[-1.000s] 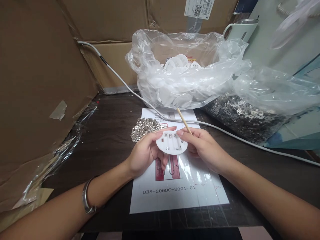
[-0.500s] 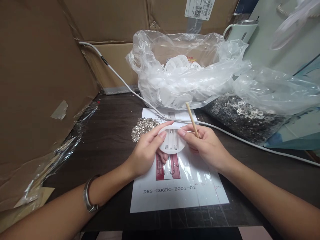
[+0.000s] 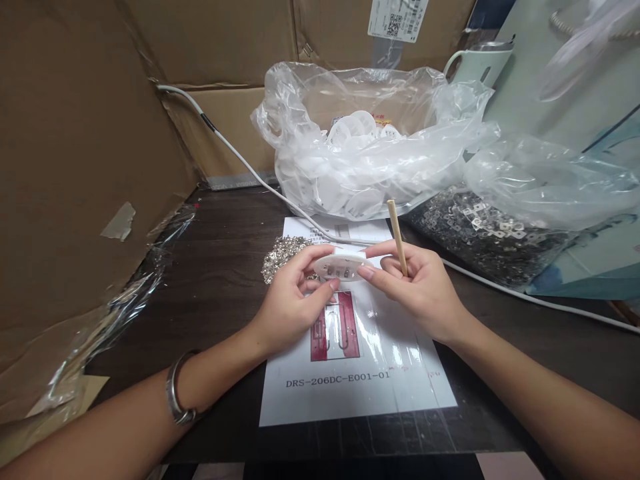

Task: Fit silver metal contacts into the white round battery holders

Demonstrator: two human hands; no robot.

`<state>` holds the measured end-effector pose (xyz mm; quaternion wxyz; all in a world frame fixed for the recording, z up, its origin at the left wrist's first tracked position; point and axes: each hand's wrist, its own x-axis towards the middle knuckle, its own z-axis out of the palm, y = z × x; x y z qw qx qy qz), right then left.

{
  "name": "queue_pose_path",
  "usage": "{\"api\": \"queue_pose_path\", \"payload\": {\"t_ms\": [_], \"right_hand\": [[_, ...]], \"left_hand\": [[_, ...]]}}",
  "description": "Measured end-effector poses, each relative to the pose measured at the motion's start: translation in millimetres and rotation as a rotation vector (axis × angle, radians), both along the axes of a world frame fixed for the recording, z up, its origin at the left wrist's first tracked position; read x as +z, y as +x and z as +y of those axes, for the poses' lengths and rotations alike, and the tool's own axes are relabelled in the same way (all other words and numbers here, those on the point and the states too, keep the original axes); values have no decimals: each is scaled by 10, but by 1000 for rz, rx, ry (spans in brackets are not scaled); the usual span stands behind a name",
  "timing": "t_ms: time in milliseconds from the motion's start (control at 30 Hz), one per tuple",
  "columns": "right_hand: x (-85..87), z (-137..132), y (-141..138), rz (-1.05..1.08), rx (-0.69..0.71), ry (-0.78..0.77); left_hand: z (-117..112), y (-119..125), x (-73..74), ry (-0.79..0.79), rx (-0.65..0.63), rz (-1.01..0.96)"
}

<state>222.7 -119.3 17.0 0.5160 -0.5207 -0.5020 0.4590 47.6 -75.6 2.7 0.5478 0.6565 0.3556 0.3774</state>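
A round white plastic part (image 3: 341,269) with small metal contacts in it is tilted nearly edge-on between my hands, above the printed sheet (image 3: 345,403). Thumb and fingers of my left hand (image 3: 293,300) grip its left side. My right hand (image 3: 420,287) pinches the right edge and also keeps a thin wooden stick (image 3: 397,233) in its fingers, pointing up and away. Just behind my left fingers lies a pile of small shiny metal pieces (image 3: 280,259). My fingers partly hide the white part's rim.
Behind my hands stands a clear plastic bag (image 3: 380,170) full of similar white parts. To the right is a bag of small metal pieces (image 3: 480,227). A white cable (image 3: 240,157) crosses the table. Cardboard (image 3: 75,133) walls the left and back; a mug (image 3: 483,63) stands at back right.
The white part has tipped from facing me to nearly edge-on and risen slightly. My left thumb has shifted to its lower edge. The stick has moved right and stands more upright.
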Motion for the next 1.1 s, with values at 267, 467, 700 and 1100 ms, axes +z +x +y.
{"api": "queue_pose_path", "payload": {"t_ms": [267, 467, 700, 1100], "right_hand": [[-26, -1, 18, 0, -4, 7], [-35, 31, 40, 68, -41, -64], [-33, 62, 62, 230, 101, -154], [-12, 51, 55, 167, 333, -172]], "left_hand": [[5, 9, -10, -35, -1, -22], [-12, 5, 23, -94, -105, -104], [7, -15, 23, -67, -83, -33], [12, -15, 1, 5, 33, -105]]}}
